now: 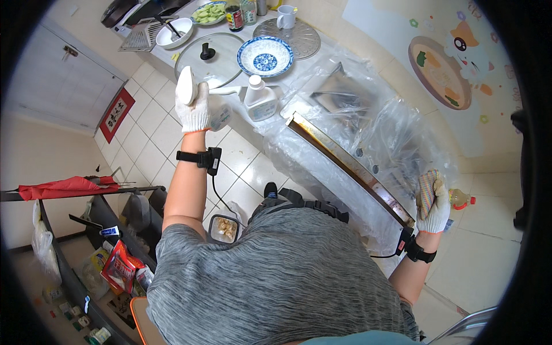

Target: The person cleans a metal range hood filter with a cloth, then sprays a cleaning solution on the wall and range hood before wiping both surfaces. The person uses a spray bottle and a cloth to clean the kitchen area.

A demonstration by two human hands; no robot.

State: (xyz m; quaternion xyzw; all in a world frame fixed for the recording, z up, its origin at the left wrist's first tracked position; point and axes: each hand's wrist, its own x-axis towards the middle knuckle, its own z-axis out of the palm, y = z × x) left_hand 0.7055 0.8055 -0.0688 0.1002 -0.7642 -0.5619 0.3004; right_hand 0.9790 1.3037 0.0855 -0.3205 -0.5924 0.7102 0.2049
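Note:
My left hand [194,115], in a white knit glove, grips a white spray bottle [186,86] by its upper part. Its labelled body shows faintly beside the glove. Over at the right, my gloved right hand [436,211] holds a folded multicoloured checked cloth [427,189]. Near that hand is the lower end of a long metal trough [345,161], stained with brown grease, lying slanted on clear plastic sheeting [310,172]. A white capped bottle [261,101] with a label stands on the counter, right of my left hand.
A glass lid [194,56], a blue-and-white bowl [265,64], a perforated metal disc [308,43] and a mug [286,18] occupy the far counter. An oil bottle [460,199] is beyond my right hand. A bin [224,229] stands on the floor, near a cluttered shelf [101,211].

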